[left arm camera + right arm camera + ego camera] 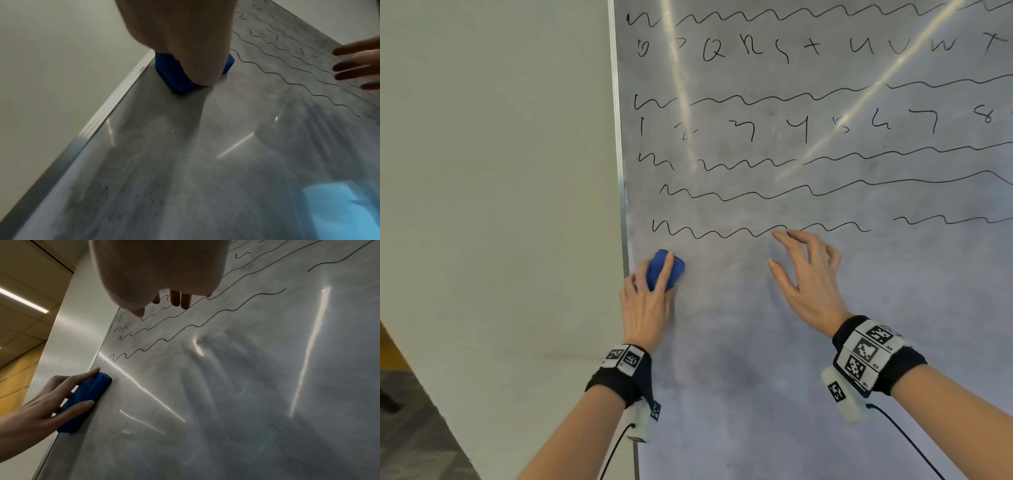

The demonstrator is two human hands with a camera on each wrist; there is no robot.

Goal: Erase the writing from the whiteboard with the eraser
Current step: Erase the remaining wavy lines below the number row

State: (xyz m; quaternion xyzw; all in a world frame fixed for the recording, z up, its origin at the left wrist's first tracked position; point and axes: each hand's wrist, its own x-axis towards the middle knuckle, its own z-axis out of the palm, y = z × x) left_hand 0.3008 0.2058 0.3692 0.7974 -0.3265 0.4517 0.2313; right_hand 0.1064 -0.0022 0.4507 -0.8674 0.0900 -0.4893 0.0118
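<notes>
We see the blue eraser [666, 270] pressed flat against the whiteboard [825, 308] just inside its metal left frame [624, 205], left of centre in the head view and right below the start of the lowest wavy line [722, 233]. Our left hand [645, 305] clamps it, fingers laid over its back and down its sides. Our right hand [806, 274] sits to the right at mid-frame, fingers spread and loosely bent, holding nothing, its fingertips [779, 236] at the lowest wavy line; we cannot tell whether they touch the board. Above, toward the top of the frame, we see more wavy lines, a row of numbers [804, 128] and a row of letters [815, 46]. Below the hands the board is smudged grey. A pale wall [500, 171] fills the left side of the frame.
</notes>
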